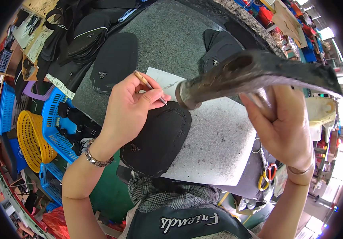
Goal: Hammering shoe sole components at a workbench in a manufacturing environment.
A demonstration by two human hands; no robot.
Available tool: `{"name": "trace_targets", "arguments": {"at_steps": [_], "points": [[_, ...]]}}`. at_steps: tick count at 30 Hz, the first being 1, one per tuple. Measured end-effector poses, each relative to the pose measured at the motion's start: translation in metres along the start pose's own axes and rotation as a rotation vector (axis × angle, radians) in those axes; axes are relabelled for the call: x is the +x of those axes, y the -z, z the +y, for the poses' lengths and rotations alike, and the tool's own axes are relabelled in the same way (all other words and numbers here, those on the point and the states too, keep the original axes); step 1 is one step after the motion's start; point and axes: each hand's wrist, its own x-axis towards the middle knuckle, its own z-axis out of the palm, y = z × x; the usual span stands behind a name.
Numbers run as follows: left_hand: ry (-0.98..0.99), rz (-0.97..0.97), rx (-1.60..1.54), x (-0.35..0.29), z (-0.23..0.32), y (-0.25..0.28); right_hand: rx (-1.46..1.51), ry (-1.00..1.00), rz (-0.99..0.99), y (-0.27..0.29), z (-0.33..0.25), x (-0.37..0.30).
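Note:
In my left hand (129, 107) a slim pointed tool (144, 81) with a tan end is pinched; I cannot tell if it is an awl or a punch. Its tip is at the upper edge of a black rounded panel (159, 139), which carries a small emblem and a line of marks along its rim. The panel lies partly on a white board (215, 143). My right hand (283, 127) grips a hammer (227, 77), raised above the board. Its worn metal head looms close to the camera and hides part of the board and the handle.
Similar black panels (117, 59) lie at the far left of the dark stone worktop (167, 36), with more (223, 47) at the far right. Scissors (265, 171) with orange and yellow handles rest at the right. Blue (56, 123) and yellow (32, 135) baskets stand at the left.

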Motion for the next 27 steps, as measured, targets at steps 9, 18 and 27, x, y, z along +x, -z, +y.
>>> {"name": "trace_targets", "arguments": {"at_steps": [9, 18, 27], "points": [[-0.127, -0.054, 0.295, -0.009, -0.002, 0.001, -0.171, 0.176, -0.05, -0.006, 0.01, -0.005], [-0.466, -0.034, 0.639, -0.004, -0.012, -0.001, 0.064, 0.065, 0.327, 0.002, -0.009, 0.007], [-0.442, -0.013, 0.716, -0.007, -0.002, 0.001, -0.169, 0.172, -0.153, 0.002, -0.004, 0.008]]}}
